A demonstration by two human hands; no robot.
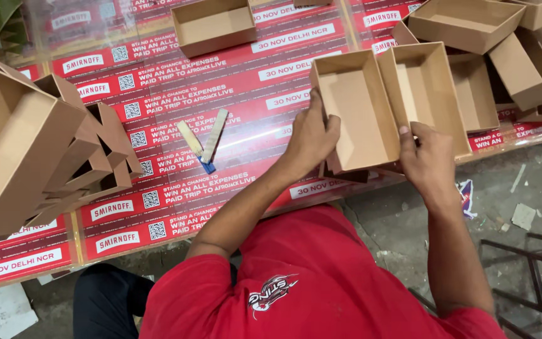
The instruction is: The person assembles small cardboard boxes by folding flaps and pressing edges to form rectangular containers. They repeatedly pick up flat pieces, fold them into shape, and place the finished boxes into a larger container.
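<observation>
1. The person in the red shirt [321,282] leans over the table [158,125], whose top is covered in red printed sheets under clear film.
2. The left hand [312,138] is closed on the near left wall of an open brown cardboard tray [359,113]; the thumb lies along the outside of the wall, and the fingers are out of sight beneath, so how tight the grip is I cannot tell exactly.
3. The right hand [426,157] has its grip on the near edge of a second tray [425,88], fingers curled over the rim.
4. The two trays stand side by side, walls touching, open sides up, tilted a little and held at the table's near edge.
5. Under the first tray, darker folded cardboard pieces [340,171] poke out, touching its bottom.
6. To the left, well apart from the hands, lie two flat pale sticks [205,139] crossed in a narrow V, with a small blue bit at their joined end.
7. Further left a pile of folded trays [39,150] leans nested together.
8. One lone tray [214,25] sits at the table's far side.
9. At the far right more trays [509,56] are heaped loosely.
10. The grey floor [509,201] shows paper scraps.
</observation>
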